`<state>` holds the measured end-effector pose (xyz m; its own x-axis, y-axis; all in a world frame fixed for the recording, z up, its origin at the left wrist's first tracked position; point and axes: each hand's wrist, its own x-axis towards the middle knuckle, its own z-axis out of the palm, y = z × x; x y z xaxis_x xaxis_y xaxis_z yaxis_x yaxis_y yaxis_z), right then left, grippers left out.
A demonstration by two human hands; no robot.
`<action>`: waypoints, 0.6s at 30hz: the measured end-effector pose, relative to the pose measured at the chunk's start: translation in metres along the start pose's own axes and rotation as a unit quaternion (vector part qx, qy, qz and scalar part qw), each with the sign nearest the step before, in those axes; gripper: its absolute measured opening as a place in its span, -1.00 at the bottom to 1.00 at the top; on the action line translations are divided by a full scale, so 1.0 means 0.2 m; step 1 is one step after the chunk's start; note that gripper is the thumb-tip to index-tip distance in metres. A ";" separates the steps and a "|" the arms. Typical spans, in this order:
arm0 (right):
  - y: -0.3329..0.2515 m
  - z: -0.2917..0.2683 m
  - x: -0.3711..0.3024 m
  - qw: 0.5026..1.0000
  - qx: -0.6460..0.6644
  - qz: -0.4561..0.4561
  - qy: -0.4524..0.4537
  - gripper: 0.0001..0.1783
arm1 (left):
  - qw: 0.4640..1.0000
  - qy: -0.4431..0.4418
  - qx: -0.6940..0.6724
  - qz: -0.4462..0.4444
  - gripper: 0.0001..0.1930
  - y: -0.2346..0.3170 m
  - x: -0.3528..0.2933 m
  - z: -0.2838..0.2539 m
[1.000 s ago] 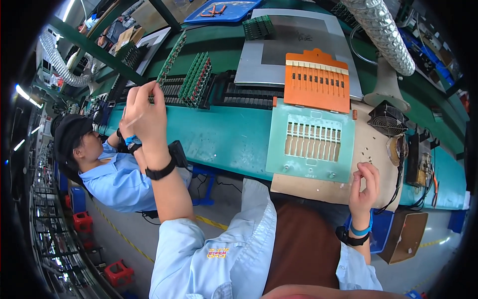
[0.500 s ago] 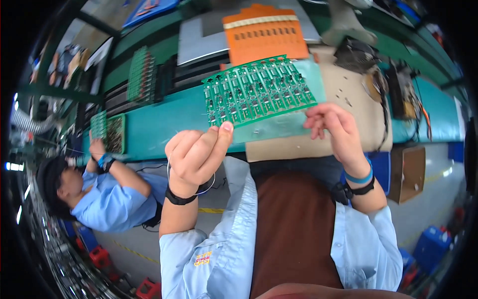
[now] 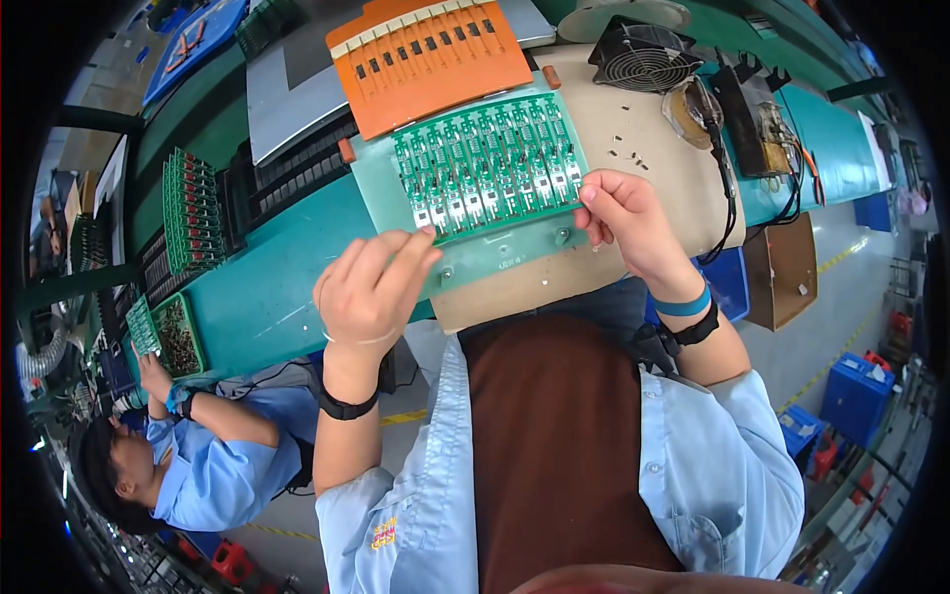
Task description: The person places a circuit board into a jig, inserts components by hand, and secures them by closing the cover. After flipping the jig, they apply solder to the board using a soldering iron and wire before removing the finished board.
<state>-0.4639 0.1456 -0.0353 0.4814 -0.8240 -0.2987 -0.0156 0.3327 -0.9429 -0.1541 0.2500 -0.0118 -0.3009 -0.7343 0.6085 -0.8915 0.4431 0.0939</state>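
A green circuit board panel, with several rows of small components, lies over or just above a translucent green plate. My left hand has its fingertips together at the panel's near left corner. At the right end, my right hand pinches the near corner between thumb and finger, the other fingers curled. Just beyond the panel stands an orange plate with a pale strip and a row of dark components. Whether the panel rests fully on the translucent plate, I cannot tell.
A beige mat bears small loose parts, beside a black fan and a cabled device. Upright green boards stand at left. A co-worker handles another board near a green tray of parts.
The panel has come down from a raised, tilted position onto or close above the translucent plate. My right hand has moved from beside the panel to grip its right corner.
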 end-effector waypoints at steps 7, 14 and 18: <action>0.05 0.01 0.08 0.997 -0.071 -0.005 0.004 -0.78 | 0.993 -0.062 -0.009 -0.102 -0.70 -0.04 -0.06 0.08; 0.04 0.04 0.08 0.994 -0.110 0.012 0.014 -0.79 | 0.988 -0.090 -0.025 -0.125 -0.71 -0.05 -0.11 0.10; 0.03 0.06 0.07 0.990 -0.136 0.027 0.030 -0.80 | 0.986 -0.092 -0.037 -0.133 -0.72 -0.05 -0.11 0.11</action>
<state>-0.4468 0.1416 -0.0430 0.4207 -0.8372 -0.3494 -0.2793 0.2469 -0.9279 -0.1450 0.2504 -0.0438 -0.1226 -0.9076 0.4016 -0.9224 0.2536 0.2914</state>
